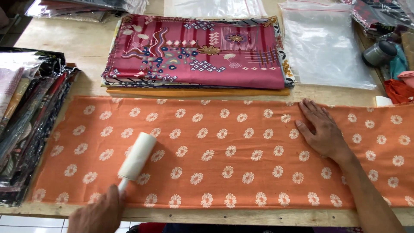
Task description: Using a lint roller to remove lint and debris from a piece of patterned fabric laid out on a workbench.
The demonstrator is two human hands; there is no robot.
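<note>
An orange cloth [224, 151] printed with white flowers lies folded in a long strip across the wooden table [82, 43]. My left hand [98, 213] grips the handle of a white lint roller [137, 156], whose roll rests on the cloth's left part. Flat on the cloth's right part, fingers spread, lies my right hand [321, 131].
Behind the cloth sits a stack of folded fabrics [196, 54], a magenta patterned one on top. Clear plastic bags [325, 43] lie at the back right, beside a grey tape-like roll [378, 52]. Packaged fabrics [26, 116] are piled along the left edge.
</note>
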